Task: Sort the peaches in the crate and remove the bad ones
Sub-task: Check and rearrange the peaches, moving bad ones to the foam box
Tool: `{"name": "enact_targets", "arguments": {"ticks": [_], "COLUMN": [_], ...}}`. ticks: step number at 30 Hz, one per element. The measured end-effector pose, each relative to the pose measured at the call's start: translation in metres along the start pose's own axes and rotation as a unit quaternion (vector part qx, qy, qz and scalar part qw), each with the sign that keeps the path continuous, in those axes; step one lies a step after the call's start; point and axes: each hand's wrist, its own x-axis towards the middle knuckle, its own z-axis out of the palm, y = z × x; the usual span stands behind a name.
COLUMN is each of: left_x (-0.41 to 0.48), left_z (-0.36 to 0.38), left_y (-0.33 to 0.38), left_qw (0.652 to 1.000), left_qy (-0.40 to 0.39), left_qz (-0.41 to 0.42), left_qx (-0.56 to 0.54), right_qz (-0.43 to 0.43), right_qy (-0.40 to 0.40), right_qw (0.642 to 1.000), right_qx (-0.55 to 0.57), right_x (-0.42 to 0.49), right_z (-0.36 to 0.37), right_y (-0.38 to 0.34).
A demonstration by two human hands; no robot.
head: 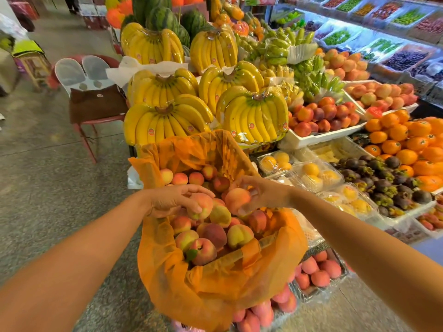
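Over the crate (239,283), both bare forearms reach in from the bottom corners, palms down, wrists roughly level. L hand (177,200) has fingers curled over the top of a pink-yellow peach (201,206), thumb underneath, so it's holding that fruit just above the pile. R hand (261,195) grips a second peach (237,200), more orange-red, w/ fingertips round its far side. The two held fruits sit close to each other, not touching, near the middle of the crate.

Rest of the peaches (215,233) lie heaped right below the hands, filling the crate front to back. One at the front has a green leaf on it. An orange plastic liner (191,149) wraps the crate walls and stands up as a flap at the back.

Behind it, wrapped banana bunches (165,121) w/ watermelons (163,17) further back. To the R: a white tray of nectarines (323,116), oranges (407,140), dark mangosteens (383,183), and clear clamshell packs (311,173) of yellow fruit. Lower down, beside the crate, a box of pink peaches (318,271). L side is speckled grey floor (48,188) and a red-framed chair (96,104) w/ a brown cushion.
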Motion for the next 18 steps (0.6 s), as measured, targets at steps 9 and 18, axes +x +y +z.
{"name": "enact_targets", "arguments": {"ticks": [9, 18], "left_x": [0.005, 0.024], "left_z": [0.034, 0.058], "left_y": [0.01, 0.002], "left_qw": [0.982, 0.961], "left_qy": [0.017, -0.039], "left_qz": [0.0, -0.004], "left_qx": [0.188, 0.274], "right_qz": [0.056, 0.089], "right_qy": [-0.093, -0.11], "right_qw": [0.964, 0.938], "right_qx": [-0.244, -0.316], "right_x": [-0.007, -0.014], "right_z": [-0.003, -0.001], "right_y": [0.004, 0.02]}}
